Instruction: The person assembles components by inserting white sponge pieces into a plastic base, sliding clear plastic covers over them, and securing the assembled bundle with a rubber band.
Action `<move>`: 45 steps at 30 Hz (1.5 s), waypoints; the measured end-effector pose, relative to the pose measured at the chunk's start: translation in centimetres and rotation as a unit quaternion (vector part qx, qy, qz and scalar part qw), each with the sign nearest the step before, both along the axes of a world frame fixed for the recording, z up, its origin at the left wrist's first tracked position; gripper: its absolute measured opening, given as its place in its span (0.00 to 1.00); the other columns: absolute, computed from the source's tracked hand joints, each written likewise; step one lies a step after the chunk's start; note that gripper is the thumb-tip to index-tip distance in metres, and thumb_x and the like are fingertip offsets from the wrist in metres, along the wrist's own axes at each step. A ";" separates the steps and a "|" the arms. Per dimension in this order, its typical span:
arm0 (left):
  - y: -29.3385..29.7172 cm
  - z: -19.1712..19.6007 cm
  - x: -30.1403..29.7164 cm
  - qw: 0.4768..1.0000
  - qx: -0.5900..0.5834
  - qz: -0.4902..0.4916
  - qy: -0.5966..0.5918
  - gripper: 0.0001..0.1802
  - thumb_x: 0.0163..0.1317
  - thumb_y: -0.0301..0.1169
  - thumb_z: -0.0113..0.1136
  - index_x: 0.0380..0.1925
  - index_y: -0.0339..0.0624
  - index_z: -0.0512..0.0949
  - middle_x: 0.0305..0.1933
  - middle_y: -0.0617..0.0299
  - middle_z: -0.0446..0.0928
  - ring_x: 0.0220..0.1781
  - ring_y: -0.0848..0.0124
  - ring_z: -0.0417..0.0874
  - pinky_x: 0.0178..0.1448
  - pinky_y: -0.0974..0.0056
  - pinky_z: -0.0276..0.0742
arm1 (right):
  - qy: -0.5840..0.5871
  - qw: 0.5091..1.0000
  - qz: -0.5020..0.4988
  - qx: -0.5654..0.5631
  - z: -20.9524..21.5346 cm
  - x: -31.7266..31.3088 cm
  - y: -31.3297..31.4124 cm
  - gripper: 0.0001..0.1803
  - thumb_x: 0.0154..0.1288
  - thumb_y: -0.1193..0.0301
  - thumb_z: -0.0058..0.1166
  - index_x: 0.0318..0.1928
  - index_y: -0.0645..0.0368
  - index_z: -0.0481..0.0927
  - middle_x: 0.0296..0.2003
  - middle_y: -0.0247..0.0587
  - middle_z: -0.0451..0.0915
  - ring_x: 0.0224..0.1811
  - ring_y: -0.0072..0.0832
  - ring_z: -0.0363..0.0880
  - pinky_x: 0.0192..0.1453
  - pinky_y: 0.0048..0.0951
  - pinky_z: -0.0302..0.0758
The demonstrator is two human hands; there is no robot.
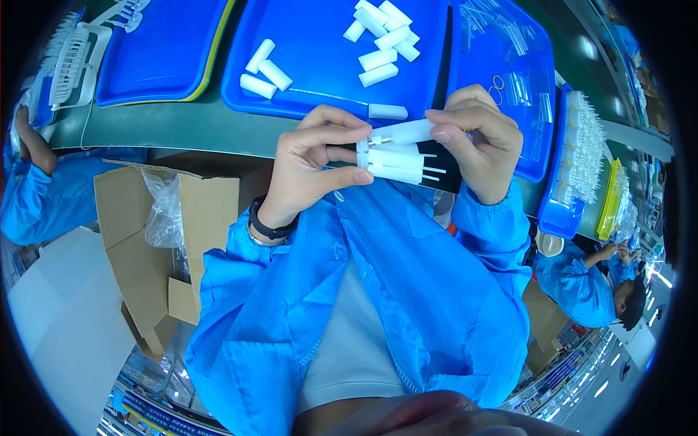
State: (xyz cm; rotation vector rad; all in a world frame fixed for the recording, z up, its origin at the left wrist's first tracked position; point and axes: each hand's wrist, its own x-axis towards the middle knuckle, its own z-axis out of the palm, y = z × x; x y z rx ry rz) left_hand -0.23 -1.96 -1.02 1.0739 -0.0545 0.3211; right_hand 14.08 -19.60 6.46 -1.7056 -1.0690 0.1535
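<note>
The wide blue tray (320, 36) bears loose white tubes (393, 38), apparently work left over. Just short of its near edge, between the hands, is a small white holder (363, 150), seemingly part done: sleeves (396, 166) sit along it (some overlap, so I can't count them). The left hand (313, 156) is clamped around its base; the right hand (480, 134), thumb against fingers, pinches a slanting tube (407, 132) beside a metal pin (382, 140).

Wearer's two hands (309, 161) (486, 142), one black wristband (266, 227)
</note>
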 end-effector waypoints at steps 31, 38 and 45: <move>0.0 0.6 0.3 0.991 -0.030 -0.124 0.031 0.25 0.50 0.17 0.65 0.52 0.32 0.75 0.53 0.56 0.66 0.55 0.66 0.75 0.56 0.63 0.79 | -0.325 0.819 -0.354 -0.314 -3.9 8.4 -10.1 0.10 0.54 0.68 0.64 0.36 0.57 0.83 0.33 0.44 0.80 0.38 0.40 0.76 0.41 0.36 0.73; 0.3 0.3 0.5 0.993 -0.048 -0.104 0.019 0.25 0.51 0.17 0.65 0.52 0.32 0.75 0.54 0.56 0.65 0.57 0.65 0.73 0.57 0.61 0.79 | -0.041 0.991 -0.111 -0.058 1.8 1.5 -7.5 0.11 0.52 0.78 0.64 0.38 0.61 0.82 0.35 0.42 0.81 0.36 0.26 0.78 0.36 0.25 0.71; -0.1 0.7 0.4 0.995 -0.009 -0.100 0.018 0.27 0.49 0.15 0.66 0.52 0.32 0.75 0.54 0.56 0.65 0.58 0.64 0.73 0.61 0.59 0.77 | -0.078 0.996 0.009 -0.045 2.1 -0.2 -4.3 0.12 0.50 0.78 0.65 0.38 0.62 0.84 0.35 0.43 0.81 0.36 0.31 0.79 0.39 0.28 0.74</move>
